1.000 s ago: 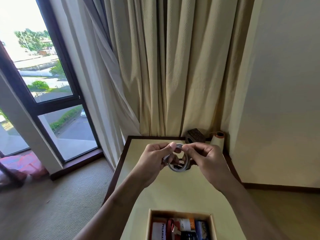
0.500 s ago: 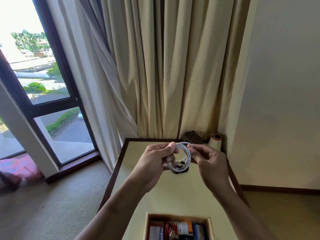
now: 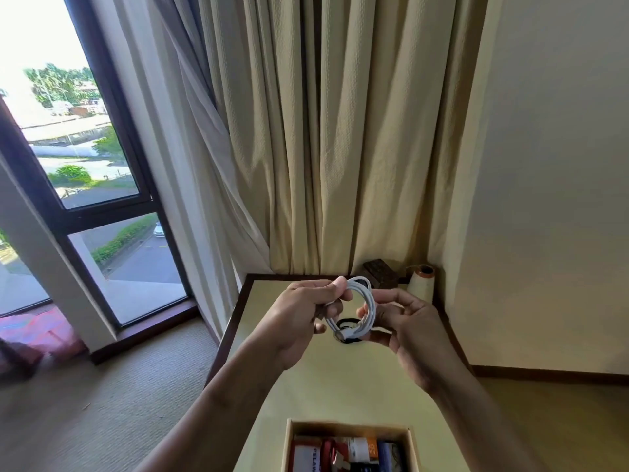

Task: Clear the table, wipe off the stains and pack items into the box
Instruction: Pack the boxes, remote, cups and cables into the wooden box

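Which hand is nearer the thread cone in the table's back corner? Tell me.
Right. The right hand sits just in front of the thread cone; the left hand is farther left, beyond the white cable.

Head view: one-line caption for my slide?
Coiled white cable held by left hand and right hand above the table, beyond the part-filled box.

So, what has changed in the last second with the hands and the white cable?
The right hand slid from the top of the white cable coil down to its right side, and the coil turned from face-on to more edge-on. The left hand still pinches its top. The box, wooden block and thread cone stayed in place on the table.
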Demonstrator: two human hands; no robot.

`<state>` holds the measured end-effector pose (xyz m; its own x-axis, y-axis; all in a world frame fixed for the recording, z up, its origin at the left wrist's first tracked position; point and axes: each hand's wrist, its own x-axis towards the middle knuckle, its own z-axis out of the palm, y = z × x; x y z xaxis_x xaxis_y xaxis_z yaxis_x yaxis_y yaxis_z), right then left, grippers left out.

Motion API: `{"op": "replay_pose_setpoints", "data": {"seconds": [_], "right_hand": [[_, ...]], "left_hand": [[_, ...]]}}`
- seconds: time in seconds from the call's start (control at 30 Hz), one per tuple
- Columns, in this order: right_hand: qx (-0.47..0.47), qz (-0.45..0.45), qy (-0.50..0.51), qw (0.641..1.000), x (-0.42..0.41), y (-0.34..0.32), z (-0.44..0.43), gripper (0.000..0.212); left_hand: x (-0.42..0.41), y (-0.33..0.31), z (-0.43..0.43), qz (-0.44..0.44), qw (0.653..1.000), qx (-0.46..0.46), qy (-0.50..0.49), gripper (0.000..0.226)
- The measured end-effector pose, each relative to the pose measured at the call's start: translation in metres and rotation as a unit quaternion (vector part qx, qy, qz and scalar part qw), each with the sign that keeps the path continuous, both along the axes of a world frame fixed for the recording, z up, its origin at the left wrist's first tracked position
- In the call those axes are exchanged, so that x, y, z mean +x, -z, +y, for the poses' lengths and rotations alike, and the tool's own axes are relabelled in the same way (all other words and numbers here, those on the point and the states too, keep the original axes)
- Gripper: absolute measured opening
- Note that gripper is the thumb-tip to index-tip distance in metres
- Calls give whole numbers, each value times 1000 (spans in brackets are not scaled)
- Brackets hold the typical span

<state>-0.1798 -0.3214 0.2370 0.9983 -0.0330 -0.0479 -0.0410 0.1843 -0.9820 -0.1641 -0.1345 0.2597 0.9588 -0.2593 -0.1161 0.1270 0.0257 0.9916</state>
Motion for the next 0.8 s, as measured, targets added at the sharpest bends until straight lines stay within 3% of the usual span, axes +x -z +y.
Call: {"op": "replay_pose_setpoints", "data": {"seconds": [0.13, 0.23, 0.33, 0.43, 0.8], "right_hand": [[42, 27, -56, 997, -3, 0, -1, 19], [63, -2, -90, 994, -7, 3, 0, 27], [-28, -84, -124, 988, -16, 10, 2, 47], [-141, -103, -39, 984, -19, 11, 14, 58], [-176, -211, 127, 953, -31, -4, 17, 31]], "left_hand": [[-2, 2, -7, -10, 999, -15, -33, 33], [-4, 6, -11, -13, 996, -41, -76, 34], [-5, 11, -14, -4, 993, -59, -105, 35], [-8, 13, -17, 1, 992, -64, -105, 38], [-14, 14, -11, 0, 995, -63, -79, 32]]}}
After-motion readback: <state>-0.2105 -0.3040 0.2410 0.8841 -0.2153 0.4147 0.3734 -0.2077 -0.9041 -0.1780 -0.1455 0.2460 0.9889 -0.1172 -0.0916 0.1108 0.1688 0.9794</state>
